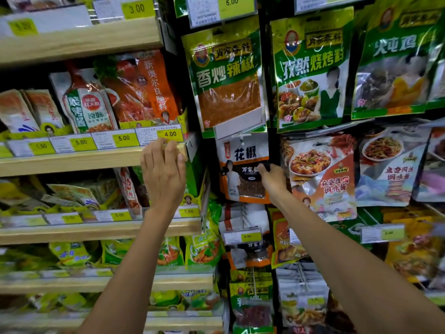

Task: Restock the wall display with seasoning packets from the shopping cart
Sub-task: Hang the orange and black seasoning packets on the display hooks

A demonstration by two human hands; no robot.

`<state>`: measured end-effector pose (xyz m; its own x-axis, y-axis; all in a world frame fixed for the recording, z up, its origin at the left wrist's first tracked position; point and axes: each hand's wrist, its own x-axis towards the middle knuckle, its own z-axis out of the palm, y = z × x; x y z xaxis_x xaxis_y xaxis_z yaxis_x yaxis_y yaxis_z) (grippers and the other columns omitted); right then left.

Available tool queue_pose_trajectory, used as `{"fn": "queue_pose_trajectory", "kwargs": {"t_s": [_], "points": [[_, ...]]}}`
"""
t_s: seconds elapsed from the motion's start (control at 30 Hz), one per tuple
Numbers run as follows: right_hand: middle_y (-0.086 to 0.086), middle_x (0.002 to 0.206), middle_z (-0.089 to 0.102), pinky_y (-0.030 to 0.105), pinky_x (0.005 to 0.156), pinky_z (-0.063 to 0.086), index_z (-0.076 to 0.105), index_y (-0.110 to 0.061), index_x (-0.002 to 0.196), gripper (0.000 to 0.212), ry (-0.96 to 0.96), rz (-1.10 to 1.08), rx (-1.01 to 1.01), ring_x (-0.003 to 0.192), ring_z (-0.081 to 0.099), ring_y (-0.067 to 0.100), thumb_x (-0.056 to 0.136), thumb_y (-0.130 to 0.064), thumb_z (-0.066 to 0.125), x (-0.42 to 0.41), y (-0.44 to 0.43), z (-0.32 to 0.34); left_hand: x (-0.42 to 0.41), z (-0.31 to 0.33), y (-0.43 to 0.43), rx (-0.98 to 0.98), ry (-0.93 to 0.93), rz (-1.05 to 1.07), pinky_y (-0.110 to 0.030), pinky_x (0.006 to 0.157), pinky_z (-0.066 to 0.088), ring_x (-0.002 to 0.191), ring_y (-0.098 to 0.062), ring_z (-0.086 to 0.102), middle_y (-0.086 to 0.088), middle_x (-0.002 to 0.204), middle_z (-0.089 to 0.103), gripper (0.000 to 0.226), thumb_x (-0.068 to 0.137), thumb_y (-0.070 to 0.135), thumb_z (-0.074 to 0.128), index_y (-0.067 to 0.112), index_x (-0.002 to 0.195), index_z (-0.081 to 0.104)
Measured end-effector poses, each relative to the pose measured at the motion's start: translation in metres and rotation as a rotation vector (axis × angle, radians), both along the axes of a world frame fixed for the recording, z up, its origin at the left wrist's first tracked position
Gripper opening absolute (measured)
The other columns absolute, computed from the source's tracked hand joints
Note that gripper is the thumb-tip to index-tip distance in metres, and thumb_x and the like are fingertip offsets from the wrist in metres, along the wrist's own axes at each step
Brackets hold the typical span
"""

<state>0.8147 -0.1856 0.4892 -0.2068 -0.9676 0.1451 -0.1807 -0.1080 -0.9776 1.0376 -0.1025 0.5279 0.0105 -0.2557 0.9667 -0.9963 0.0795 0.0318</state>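
Observation:
A white, black and orange seasoning packet (243, 169) hangs on a wall hook (241, 138) under a grey label holder. My right hand (273, 179) grips this packet at its right edge, fingers curled round it. My left hand (163, 169) is raised in front of the wooden shelf edge (96, 160), fingers straight and together, fingertips near the 4.00 price tag (170, 134); it holds nothing. The shopping cart is out of view.
Green packets (226, 78) hang above on the wall display, with a mapo tofu sauce packet (322, 174) at the right. More packets hang below near a 6.00 tag (248, 236). Wooden shelves at the left carry standing pouches and yellow price tags.

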Motion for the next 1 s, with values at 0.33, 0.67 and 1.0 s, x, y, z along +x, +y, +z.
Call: {"fn": "queue_pose_trajectory", "kwargs": {"t_s": [0.33, 0.67, 1.0], "points": [[0.002, 0.109, 0.065, 0.015, 0.081, 0.048, 0.063, -0.011, 0.11, 0.02, 0.089, 0.017, -0.203, 0.106, 0.06, 0.019, 0.1, -0.021, 0.048, -0.073, 0.116, -0.048, -0.104, -0.052, 0.037, 0.137, 0.261, -0.381, -0.038, 0.097, 0.04, 0.112, -0.031, 0.051, -0.021, 0.118, 0.059, 0.031, 0.098, 0.011, 0.039, -0.004, 0.118, 0.057], [0.012, 0.083, 0.072, 0.039, 0.076, 0.048, 0.071, -0.003, 0.09, 0.023, 0.0, -0.409, 0.285, 0.078, 0.064, 0.023, 0.097, -0.013, 0.052, -0.306, 0.299, -0.201, -0.343, -0.232, 0.119, 1.241, 0.991, -0.784, -0.032, 0.075, 0.05, 0.075, -0.02, 0.063, -0.017, 0.089, 0.069, 0.024, 0.1, 0.005, 0.042, -0.002, 0.099, 0.064], [0.005, 0.073, 0.072, 0.021, 0.066, 0.05, 0.069, -0.007, 0.088, 0.018, -0.047, -0.781, 0.582, 0.068, 0.067, 0.016, 0.096, -0.012, 0.054, -0.505, 0.462, -0.268, -0.575, -0.33, 0.198, 1.796, 0.643, -0.912, -0.02, 0.066, 0.046, 0.073, -0.022, 0.06, -0.019, 0.081, 0.062, 0.02, 0.096, -0.006, 0.043, -0.001, 0.087, 0.06]]}}
